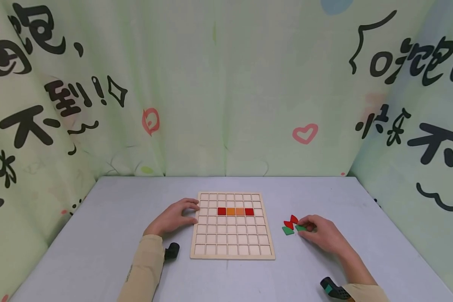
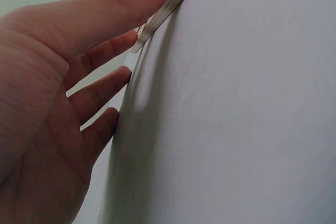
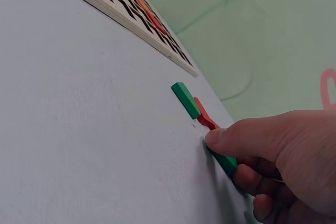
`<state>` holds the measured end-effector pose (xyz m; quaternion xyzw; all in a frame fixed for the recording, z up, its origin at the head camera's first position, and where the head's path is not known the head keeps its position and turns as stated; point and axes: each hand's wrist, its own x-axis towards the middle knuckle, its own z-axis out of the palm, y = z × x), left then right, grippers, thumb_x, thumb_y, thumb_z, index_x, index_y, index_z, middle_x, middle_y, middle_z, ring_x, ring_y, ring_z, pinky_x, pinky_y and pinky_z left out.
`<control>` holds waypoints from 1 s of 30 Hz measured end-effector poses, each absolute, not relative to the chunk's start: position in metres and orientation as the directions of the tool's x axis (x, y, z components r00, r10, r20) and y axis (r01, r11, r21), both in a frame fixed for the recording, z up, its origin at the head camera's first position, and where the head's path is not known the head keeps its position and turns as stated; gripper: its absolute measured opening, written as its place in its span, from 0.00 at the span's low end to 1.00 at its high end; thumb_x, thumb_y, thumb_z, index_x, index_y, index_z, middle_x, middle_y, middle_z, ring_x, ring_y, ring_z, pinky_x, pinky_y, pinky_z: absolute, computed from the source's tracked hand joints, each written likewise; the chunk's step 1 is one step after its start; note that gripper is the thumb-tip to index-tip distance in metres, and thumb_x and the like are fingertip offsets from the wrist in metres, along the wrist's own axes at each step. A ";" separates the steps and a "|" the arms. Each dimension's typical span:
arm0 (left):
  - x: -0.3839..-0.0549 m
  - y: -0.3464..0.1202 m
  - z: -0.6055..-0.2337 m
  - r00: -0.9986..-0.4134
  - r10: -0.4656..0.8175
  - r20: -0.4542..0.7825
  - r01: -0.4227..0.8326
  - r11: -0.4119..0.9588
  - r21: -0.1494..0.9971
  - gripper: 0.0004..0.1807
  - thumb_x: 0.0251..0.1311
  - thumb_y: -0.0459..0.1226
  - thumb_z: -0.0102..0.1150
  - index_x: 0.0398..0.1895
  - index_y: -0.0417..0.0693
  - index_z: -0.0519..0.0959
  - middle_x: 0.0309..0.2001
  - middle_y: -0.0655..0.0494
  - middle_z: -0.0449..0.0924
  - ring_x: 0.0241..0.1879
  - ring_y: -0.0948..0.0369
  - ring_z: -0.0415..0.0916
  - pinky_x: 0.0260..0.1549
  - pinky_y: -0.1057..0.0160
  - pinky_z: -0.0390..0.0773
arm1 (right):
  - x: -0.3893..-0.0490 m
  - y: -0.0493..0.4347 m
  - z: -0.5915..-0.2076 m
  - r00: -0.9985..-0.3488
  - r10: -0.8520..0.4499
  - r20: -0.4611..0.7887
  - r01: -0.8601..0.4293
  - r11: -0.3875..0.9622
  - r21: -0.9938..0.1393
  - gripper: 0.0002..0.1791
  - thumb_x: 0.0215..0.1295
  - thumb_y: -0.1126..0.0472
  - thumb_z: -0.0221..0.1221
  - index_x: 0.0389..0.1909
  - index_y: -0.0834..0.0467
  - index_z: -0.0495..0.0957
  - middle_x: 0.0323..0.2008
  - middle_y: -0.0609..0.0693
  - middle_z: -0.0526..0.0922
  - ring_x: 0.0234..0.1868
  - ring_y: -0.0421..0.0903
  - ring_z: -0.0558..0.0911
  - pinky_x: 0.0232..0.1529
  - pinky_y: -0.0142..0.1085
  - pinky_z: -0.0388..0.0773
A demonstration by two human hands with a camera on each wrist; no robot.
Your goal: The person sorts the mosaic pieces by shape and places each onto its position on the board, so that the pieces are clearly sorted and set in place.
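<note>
A wooden grid board (image 1: 232, 240) lies on the table, with a red square (image 1: 221, 211), two orange squares (image 1: 235, 212) and another red square (image 1: 249, 212) side by side in one row. My left hand (image 1: 176, 216) touches the board's left edge with its thumb and fingers, which look relaxed in the left wrist view. Right of the board, my right hand (image 1: 322, 233) pinches a green tile (image 3: 224, 161) between thumb and fingers, low at the table. Another green tile (image 1: 287, 230) and two red tiles (image 1: 291, 222) lie beside those fingertips.
The white table (image 1: 136, 201) runs back to a pale green curtain (image 1: 226, 92) with black lettering and hearts. Black wrist devices sit by the left sleeve (image 1: 145, 264) and the right sleeve (image 1: 366, 292).
</note>
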<state>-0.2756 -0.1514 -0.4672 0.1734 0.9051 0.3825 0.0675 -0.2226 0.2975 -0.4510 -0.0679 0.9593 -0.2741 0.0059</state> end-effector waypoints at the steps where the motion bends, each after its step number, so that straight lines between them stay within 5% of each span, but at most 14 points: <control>1: -0.276 -0.151 -0.467 -0.930 0.367 0.012 0.264 0.648 0.715 0.21 0.56 0.39 0.70 0.53 0.46 0.81 0.65 0.57 0.70 0.69 0.52 0.61 0.67 0.51 0.63 | -0.223 0.298 -0.451 -0.991 -0.132 0.028 -0.127 0.841 -0.527 0.15 0.57 0.62 0.69 0.45 0.62 0.81 0.37 0.48 0.80 0.38 0.46 0.75 0.38 0.40 0.77; 14: -0.277 -0.151 -0.468 -0.930 0.367 0.011 0.265 0.651 0.712 0.21 0.55 0.39 0.71 0.53 0.46 0.82 0.65 0.56 0.70 0.69 0.52 0.61 0.67 0.50 0.63 | -0.222 0.301 -0.453 -0.982 -0.142 0.124 -0.187 0.821 -0.540 0.12 0.58 0.68 0.66 0.43 0.61 0.81 0.34 0.47 0.79 0.36 0.45 0.75 0.35 0.33 0.77; 30: -0.278 -0.152 -0.470 -0.931 0.364 0.014 0.267 0.654 0.708 0.20 0.56 0.39 0.71 0.53 0.47 0.82 0.65 0.56 0.70 0.69 0.52 0.62 0.67 0.50 0.63 | -0.220 0.302 -0.451 -0.958 -0.280 0.058 -0.262 0.777 -0.573 0.12 0.56 0.63 0.70 0.42 0.54 0.83 0.39 0.46 0.80 0.34 0.42 0.73 0.35 0.30 0.76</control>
